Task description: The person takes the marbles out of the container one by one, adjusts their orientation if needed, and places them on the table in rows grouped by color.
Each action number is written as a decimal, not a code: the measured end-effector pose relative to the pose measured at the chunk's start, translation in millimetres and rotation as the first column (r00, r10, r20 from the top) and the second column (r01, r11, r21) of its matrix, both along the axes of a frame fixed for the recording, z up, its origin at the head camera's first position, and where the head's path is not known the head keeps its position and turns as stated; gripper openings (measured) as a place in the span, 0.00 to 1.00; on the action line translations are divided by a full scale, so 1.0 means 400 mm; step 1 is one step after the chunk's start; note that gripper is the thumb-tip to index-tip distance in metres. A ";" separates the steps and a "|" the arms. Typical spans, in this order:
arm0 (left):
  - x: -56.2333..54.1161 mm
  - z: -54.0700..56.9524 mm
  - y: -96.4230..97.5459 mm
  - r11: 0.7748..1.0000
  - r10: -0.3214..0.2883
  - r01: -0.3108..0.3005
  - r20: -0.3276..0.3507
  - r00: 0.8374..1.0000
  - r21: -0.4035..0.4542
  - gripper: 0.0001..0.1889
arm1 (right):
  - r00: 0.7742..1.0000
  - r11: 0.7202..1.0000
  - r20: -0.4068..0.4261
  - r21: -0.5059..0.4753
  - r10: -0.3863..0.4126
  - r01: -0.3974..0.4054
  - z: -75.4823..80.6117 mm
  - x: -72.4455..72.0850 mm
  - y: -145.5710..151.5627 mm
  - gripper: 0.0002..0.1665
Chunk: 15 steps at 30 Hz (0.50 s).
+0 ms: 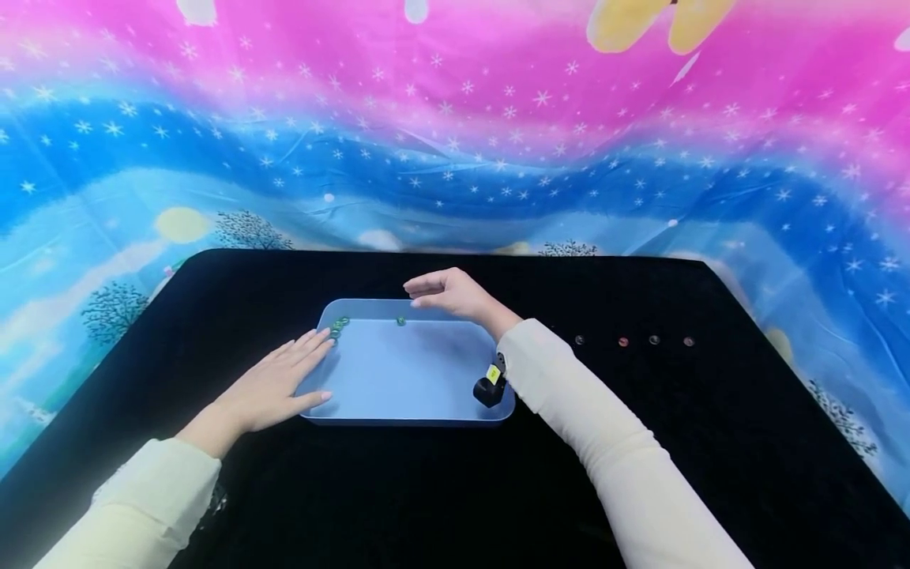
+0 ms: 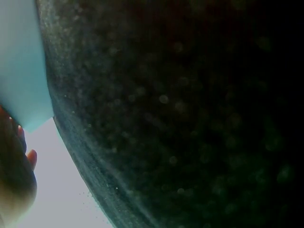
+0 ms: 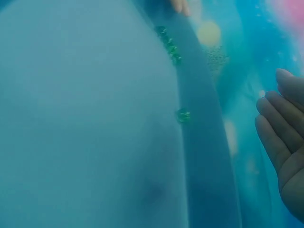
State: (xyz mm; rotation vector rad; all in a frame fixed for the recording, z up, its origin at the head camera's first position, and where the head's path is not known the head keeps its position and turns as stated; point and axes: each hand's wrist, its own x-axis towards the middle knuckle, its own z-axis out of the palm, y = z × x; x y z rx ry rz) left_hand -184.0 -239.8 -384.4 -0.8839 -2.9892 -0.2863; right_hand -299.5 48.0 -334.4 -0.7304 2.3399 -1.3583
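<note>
A shallow blue-grey tray (image 1: pixel 398 371) stands on the black table. Several small green glass marbles (image 1: pixel 337 332) lie along its far left corner, and a single green marble (image 1: pixel 401 321) lies by the far wall; the right wrist view also has the clustered marbles (image 3: pixel 169 45). My left hand (image 1: pixel 280 383) rests with straight fingers over the tray's left rim. Over the far rim my right hand (image 1: pixel 455 296) hovers with its fingers extended and nothing in them. In the right wrist view the right hand (image 3: pixel 285 128) has its fingers straight and its palm bare.
To the right of the tray, several small round pieces (image 1: pixel 623 341), dark and reddish, lie in a row on the black cloth (image 1: pixel 640 442). A wrist camera (image 1: pixel 488 390) with a yellow label hangs at the right sleeve. Behind the table hangs a patterned curtain (image 1: pixel 426 158).
</note>
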 end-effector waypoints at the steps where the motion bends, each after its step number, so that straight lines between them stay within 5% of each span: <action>1: 0.000 0.000 0.000 1.000 0.001 -0.001 0.002 1.000 0.000 0.39 | 1.000 1.000 -0.001 0.017 0.005 -0.005 -0.005 -0.002 -0.003 0.21; 15: 0.002 0.000 0.001 1.000 0.020 -0.020 0.014 1.000 -0.016 0.40 | 0.996 0.974 0.028 0.210 0.087 -0.091 -0.045 -0.024 -0.040 0.27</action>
